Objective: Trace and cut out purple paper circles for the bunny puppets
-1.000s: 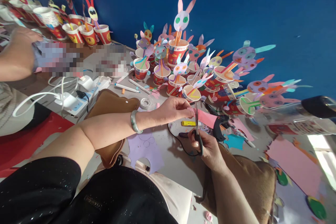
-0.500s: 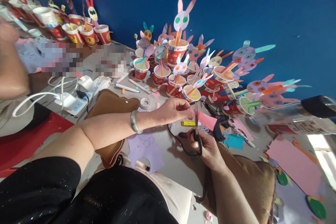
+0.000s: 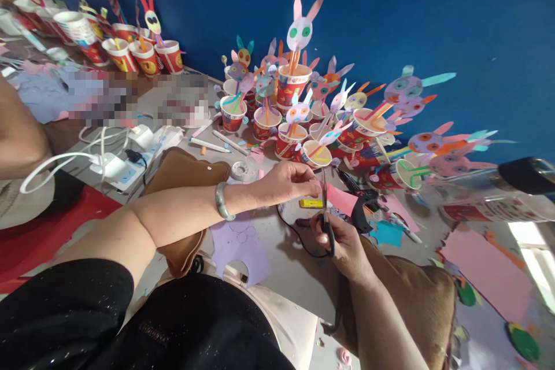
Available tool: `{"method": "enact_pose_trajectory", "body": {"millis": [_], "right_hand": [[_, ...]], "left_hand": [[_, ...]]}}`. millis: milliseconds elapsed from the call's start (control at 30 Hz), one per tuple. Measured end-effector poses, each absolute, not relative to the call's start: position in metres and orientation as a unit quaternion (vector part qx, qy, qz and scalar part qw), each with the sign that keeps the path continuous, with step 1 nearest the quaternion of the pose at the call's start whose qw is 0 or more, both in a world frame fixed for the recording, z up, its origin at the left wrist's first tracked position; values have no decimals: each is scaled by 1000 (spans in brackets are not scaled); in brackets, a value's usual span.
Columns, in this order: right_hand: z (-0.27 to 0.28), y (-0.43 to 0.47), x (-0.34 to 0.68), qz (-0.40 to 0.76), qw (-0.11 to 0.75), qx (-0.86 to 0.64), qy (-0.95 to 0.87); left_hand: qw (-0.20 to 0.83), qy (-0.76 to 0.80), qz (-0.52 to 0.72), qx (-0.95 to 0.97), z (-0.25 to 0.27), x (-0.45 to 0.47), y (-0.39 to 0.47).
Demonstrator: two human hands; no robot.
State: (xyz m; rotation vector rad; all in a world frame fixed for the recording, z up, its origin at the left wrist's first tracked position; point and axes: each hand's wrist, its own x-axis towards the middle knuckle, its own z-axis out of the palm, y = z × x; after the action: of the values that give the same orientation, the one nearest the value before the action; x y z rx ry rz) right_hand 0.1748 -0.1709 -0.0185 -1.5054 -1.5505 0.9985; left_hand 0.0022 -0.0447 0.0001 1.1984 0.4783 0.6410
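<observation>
My left hand (image 3: 291, 181) reaches in from the left, a bangle (image 3: 222, 201) on its wrist. Thumb and fingers pinch a small piece of pink paper (image 3: 318, 186), mostly covered by the fingertips. My right hand (image 3: 344, 243) grips black-handled scissors (image 3: 324, 196), blades upright beside the left fingertips. Whether the blades touch the paper I cannot tell. Behind the blades lies a larger pink paper strip (image 3: 342, 199). Under the left fingers is a yellow glue stick or marker (image 3: 311, 204). Purple paper (image 3: 240, 250) with drawn circles and cut-out edges lies nearer to me.
Paper cups (image 3: 290, 141) with paper rabbit heads stand along the blue wall (image 3: 381, 6). A clear bottle (image 3: 472, 189) is at right, near a pink sheet (image 3: 489, 272). Brown cushions (image 3: 186, 176) lie under my forearms. A power strip (image 3: 150, 156) and another person's arm (image 3: 21, 133) are at left.
The other person's arm at the far left has shifted down and left. My two hands stay almost in place, with the scissors barely moved.
</observation>
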Motion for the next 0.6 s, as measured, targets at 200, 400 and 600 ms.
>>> {"method": "enact_pose_trajectory", "body": {"millis": [200,400,600], "right_hand": [[-18,-171,176,395,369,-585,-604],[-15,-171,175,409,367,-586,-595],[-14,-170,174,419,373,-581,-590]], "left_hand": [[750,218,299,549,1,2,-45],[756,221,300,538,0,3,-44],[757,214,302,538,0,2,-43]]}}
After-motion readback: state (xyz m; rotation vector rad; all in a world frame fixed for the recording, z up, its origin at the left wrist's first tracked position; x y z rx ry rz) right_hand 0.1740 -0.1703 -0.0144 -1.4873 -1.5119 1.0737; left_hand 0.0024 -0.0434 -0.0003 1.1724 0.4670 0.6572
